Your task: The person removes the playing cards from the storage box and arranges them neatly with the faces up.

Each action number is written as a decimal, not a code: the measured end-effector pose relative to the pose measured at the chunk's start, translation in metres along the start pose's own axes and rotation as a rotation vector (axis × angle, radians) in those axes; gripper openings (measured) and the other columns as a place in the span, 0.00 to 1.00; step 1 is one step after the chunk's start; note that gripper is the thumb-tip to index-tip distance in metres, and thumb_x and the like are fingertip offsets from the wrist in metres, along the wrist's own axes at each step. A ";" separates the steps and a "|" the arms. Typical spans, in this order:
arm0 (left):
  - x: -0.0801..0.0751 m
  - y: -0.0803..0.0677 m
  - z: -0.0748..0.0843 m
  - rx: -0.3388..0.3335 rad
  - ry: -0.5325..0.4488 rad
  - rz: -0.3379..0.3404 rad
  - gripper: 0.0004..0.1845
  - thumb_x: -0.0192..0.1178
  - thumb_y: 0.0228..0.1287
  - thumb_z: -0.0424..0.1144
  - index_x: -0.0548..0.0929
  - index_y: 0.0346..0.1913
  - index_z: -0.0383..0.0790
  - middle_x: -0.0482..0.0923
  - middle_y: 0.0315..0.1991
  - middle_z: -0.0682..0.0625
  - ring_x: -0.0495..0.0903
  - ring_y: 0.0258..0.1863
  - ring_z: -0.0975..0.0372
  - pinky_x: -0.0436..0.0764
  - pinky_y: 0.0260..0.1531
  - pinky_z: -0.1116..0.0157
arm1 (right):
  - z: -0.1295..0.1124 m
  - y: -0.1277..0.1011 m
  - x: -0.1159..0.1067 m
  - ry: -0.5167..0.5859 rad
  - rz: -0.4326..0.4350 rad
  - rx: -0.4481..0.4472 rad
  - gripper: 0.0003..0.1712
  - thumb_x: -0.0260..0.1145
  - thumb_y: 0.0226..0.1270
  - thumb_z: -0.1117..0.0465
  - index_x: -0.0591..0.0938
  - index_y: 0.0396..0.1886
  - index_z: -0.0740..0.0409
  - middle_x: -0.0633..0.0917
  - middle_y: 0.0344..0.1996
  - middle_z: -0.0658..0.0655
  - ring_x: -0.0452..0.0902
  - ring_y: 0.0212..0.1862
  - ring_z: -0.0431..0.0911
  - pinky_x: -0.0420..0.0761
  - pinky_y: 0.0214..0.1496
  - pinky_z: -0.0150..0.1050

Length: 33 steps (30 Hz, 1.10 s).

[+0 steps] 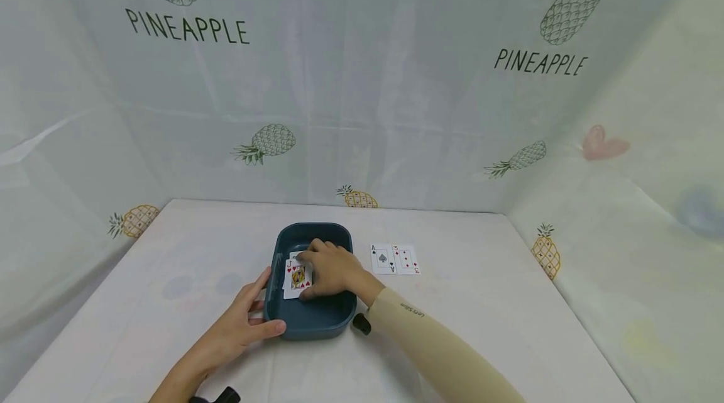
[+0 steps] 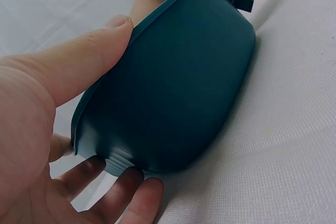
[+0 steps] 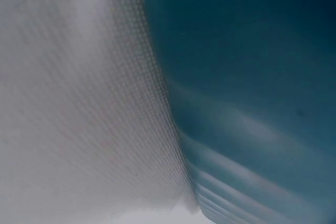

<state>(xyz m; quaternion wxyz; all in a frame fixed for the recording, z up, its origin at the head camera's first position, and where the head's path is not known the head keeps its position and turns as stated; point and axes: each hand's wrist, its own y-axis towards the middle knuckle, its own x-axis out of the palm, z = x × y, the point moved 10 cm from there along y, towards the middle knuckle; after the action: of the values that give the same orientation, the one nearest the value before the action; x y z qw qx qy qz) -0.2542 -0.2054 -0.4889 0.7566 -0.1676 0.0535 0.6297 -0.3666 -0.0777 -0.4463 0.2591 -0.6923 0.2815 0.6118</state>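
A dark blue-green plastic bin [image 1: 308, 326] sits on the table, with a few playing cards [image 1: 297, 277] inside, a jack of hearts on top. My left hand [image 1: 240, 327] holds the bin's near left corner. Up close in the left wrist view, the thumb [image 2: 100, 45] lies along the rim and the fingers [image 2: 123, 190] bend against the outer side. Reaching over the right wall, my right hand [image 1: 334, 270] grips the cards, forefinger near the top edge and thumb near the bottom. Only the bin's outer wall [image 3: 252, 77] and white cloth fill the right wrist view; that hand is hidden there.
Right of the bin, an ace of spades [image 1: 382, 259] and a three of diamonds [image 1: 406, 259] lie face up side by side on the white tablecloth [image 1: 481, 302]. A pineapple-print curtain [image 1: 396, 107] rises behind the table and along both sides.
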 end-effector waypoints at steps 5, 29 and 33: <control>0.001 0.000 0.001 0.016 -0.008 -0.009 0.59 0.76 0.67 0.47 0.43 0.88 0.56 0.47 0.81 0.36 0.66 0.72 0.39 0.83 0.60 0.52 | 0.000 -0.001 -0.001 0.035 0.007 -0.012 0.47 0.79 0.58 0.33 0.79 0.75 0.42 0.79 0.63 0.48 0.76 0.52 0.42 0.80 0.56 0.37; -0.001 -0.001 0.002 0.025 0.006 0.000 0.59 0.76 0.66 0.47 0.44 0.88 0.55 0.47 0.81 0.38 0.65 0.73 0.40 0.82 0.61 0.54 | 0.001 -0.006 -0.017 0.267 0.050 -0.118 0.48 0.81 0.58 0.36 0.77 0.76 0.46 0.76 0.62 0.50 0.73 0.52 0.38 0.78 0.50 0.29; 0.000 -0.001 0.001 0.010 -0.001 -0.005 0.59 0.76 0.67 0.48 0.44 0.88 0.55 0.47 0.81 0.37 0.65 0.73 0.39 0.82 0.61 0.52 | 0.002 -0.011 -0.027 0.365 0.049 -0.154 0.49 0.83 0.58 0.41 0.76 0.77 0.49 0.76 0.62 0.52 0.73 0.58 0.42 0.78 0.57 0.31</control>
<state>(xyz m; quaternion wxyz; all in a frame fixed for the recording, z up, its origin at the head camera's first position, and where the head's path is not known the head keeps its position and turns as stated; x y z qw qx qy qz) -0.2536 -0.2052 -0.4879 0.7591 -0.1638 0.0560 0.6276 -0.3629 -0.0661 -0.4195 0.1350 -0.8025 0.2930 0.5019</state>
